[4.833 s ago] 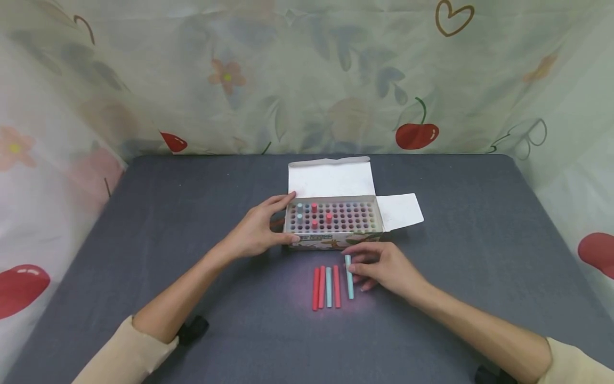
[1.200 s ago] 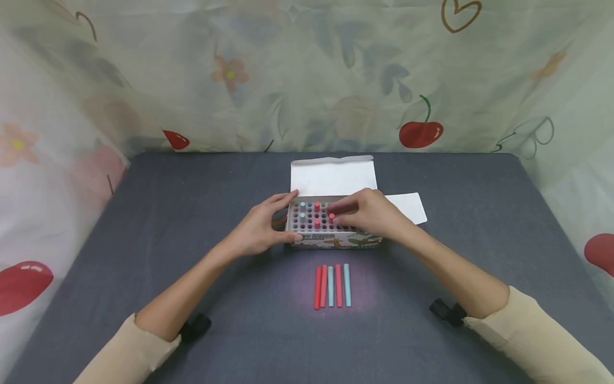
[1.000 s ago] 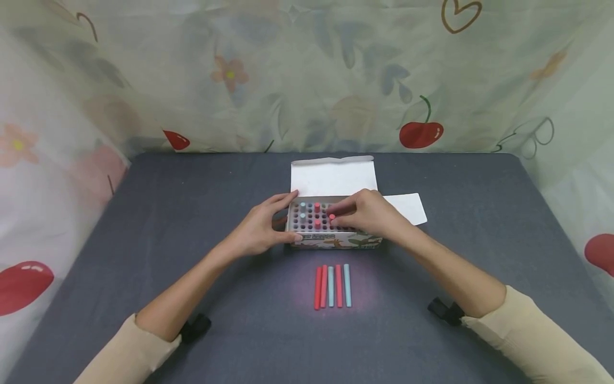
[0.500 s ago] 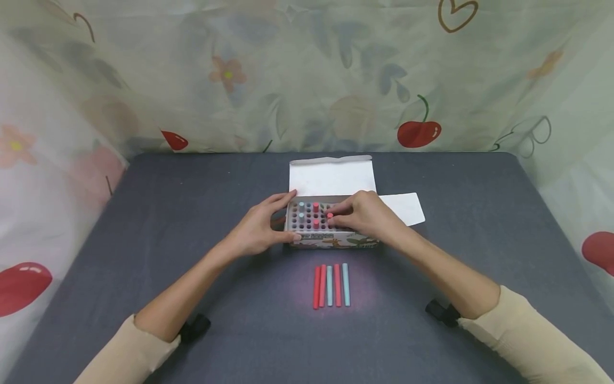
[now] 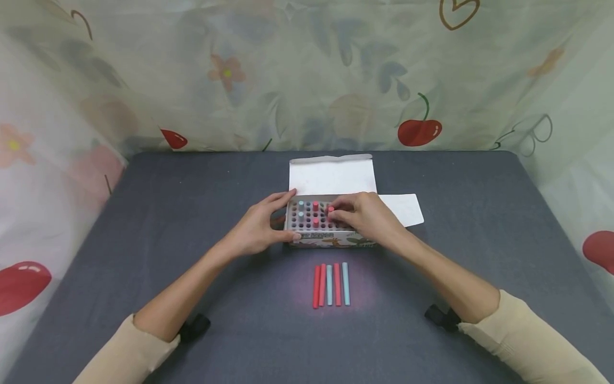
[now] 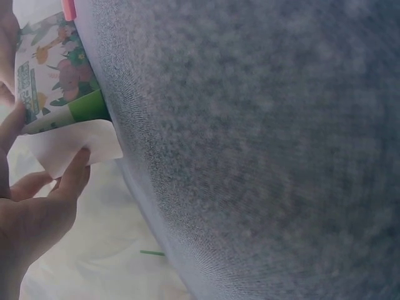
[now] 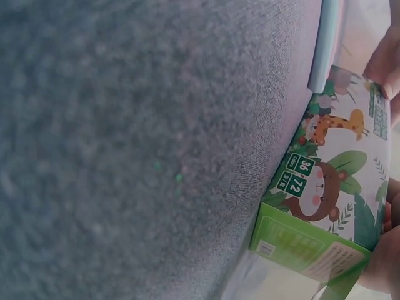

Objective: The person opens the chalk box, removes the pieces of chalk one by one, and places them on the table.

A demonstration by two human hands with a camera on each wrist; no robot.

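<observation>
A printed cardboard chalk box [image 5: 321,241] stands mid-table with its lid open, showing a tray of holes. My left hand [image 5: 259,226] grips the box's left end, thumb at the front and fingers at the back corner. Over the tray, my right hand [image 5: 371,216] pinches a red chalk stick [image 5: 331,210] between thumb and fingertips, its lower part still down in the tray. Left of it, two light-blue sticks and two red sticks, such as the red chalk [image 5: 315,207], poke out of holes. The right hand hides the tray's right half.
In front of the box several red and blue chalk sticks [image 5: 329,285] lie side by side on the dark cloth-covered table [image 5: 240,341]. The white lid [image 5: 332,178] stands up behind, and a side flap [image 5: 405,209] sticks out right. A patterned curtain [image 5: 307,80] encloses the back.
The right hand has laid a blue chalk stick at the row's right end and moved to the tray. The red stick it pinches now stands a little higher. The left hand stays put.
</observation>
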